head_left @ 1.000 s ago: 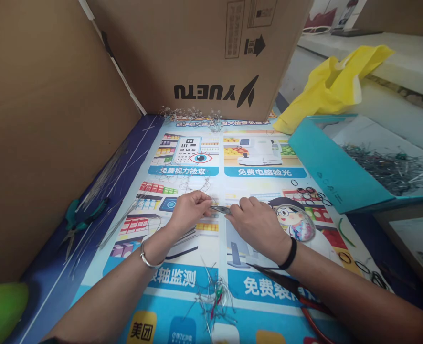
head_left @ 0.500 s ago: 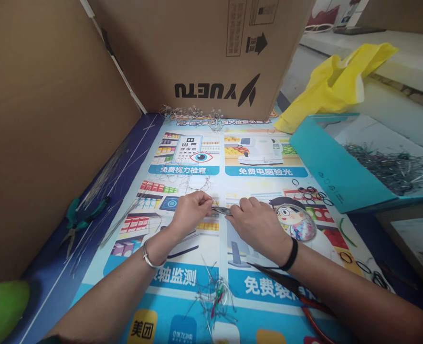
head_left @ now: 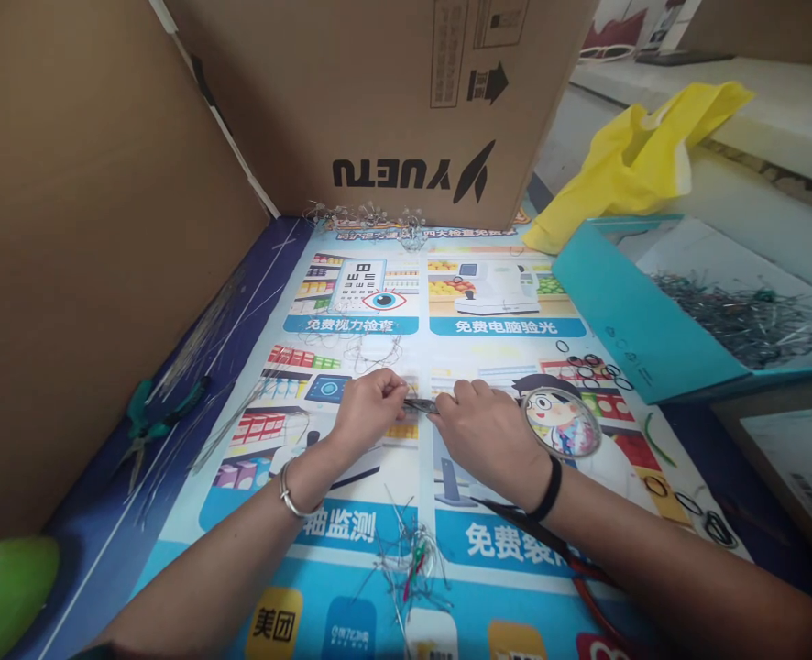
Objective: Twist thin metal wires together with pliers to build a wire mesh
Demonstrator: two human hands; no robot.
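My right hand (head_left: 485, 431) is closed round a pair of pliers (head_left: 421, 404), whose metal jaws point left. Close by, my left hand (head_left: 373, 403) is pinched at the jaw tips; what it holds is too small to make out, perhaps hidden by the fingers. Both hands are above a printed sheet with colourful pictures (head_left: 351, 472). Toward me on the sheet lies a tangle of wire pieces (head_left: 412, 559) with red and green bits. Scissors with red handles (head_left: 588, 573) lie partly under my right forearm.
Teal-handled pliers (head_left: 146, 422) and straight wires (head_left: 196, 344) lie at left. Cardboard (head_left: 406, 110) stands behind. A blue box (head_left: 643, 316) of wire pieces, a yellow cloth (head_left: 612, 174), black rings (head_left: 588, 371) and a clear round dish (head_left: 561, 422) are at right. A green object (head_left: 14, 587) sits at lower left.
The view has shifted slightly. Both hands remain together at the plier jaws, with only a slight turn of the right hand and pliers.
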